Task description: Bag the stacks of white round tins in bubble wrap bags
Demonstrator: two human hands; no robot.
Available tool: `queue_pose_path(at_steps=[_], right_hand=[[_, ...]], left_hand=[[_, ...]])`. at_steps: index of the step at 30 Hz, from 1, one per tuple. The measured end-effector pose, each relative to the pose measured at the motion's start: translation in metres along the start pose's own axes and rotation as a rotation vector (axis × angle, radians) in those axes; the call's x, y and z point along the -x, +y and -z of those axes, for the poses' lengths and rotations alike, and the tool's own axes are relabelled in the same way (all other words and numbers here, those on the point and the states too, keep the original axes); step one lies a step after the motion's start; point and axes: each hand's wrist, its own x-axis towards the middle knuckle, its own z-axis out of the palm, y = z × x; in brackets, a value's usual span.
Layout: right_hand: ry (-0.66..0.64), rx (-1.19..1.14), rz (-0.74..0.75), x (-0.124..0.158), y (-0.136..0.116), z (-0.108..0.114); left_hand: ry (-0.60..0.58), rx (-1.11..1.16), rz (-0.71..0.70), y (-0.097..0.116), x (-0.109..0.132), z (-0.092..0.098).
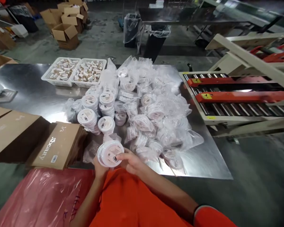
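Brushed steel table [33, 78] spans 9 to 3 o'clock, with a heap of clear-bagged round white tubs [153, 107] across its middle. 2 white plastic baskets [73, 72] of small cream-and-brown items sit at 12 o'clock, and flat brown cartons [56, 145] lie at 9 o'clock. At 6 o'clock, over the table's near edge, 1 stack of round white tubs [110, 154], labelled and glossy with clear wrap, is held between both hands: left hand [100, 167] cupped behind its edge, right hand [130, 161] partly open, fingers across its face.

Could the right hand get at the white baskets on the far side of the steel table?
Probably not easily: the right hand grips round white tubs, and a heap of bagged tubs lies between it and the white baskets.
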Motion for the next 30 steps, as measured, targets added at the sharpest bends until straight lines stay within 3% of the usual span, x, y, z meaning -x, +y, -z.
queue_pose_path(at_steps=[5,10,12,16,19,23,27,30], right_hand=[[0.070,0.018,-0.036,0.002,-0.009,0.019],[0.250,0.283,0.257,0.010,-0.018,0.029],[0.250,0.556,0.384,0.016,-0.015,0.028],[0.126,1.186,0.667,0.027,-0.007,0.027],[0.002,1.464,0.849,0.030,-0.005,0.032],[-0.084,1.568,0.933,0.028,-0.012,0.039],[0.102,1.520,0.972,0.027,-0.018,0.042],[0.191,1.619,1.101,0.028,-0.017,0.045]], left_hand=[[-0.117,0.157,0.107,0.003,0.004,-0.004],[0.002,0.292,0.157,0.010,0.007,0.005],[0.029,0.181,0.025,0.015,0.010,0.008],[0.108,-0.045,-0.302,0.025,0.015,0.007],[0.153,-0.111,-0.415,0.033,0.016,0.003],[0.144,-0.143,-0.641,0.043,0.022,0.006],[-0.001,-0.225,-0.758,0.050,0.028,0.008],[0.010,-0.334,-0.739,0.051,0.024,0.007]])
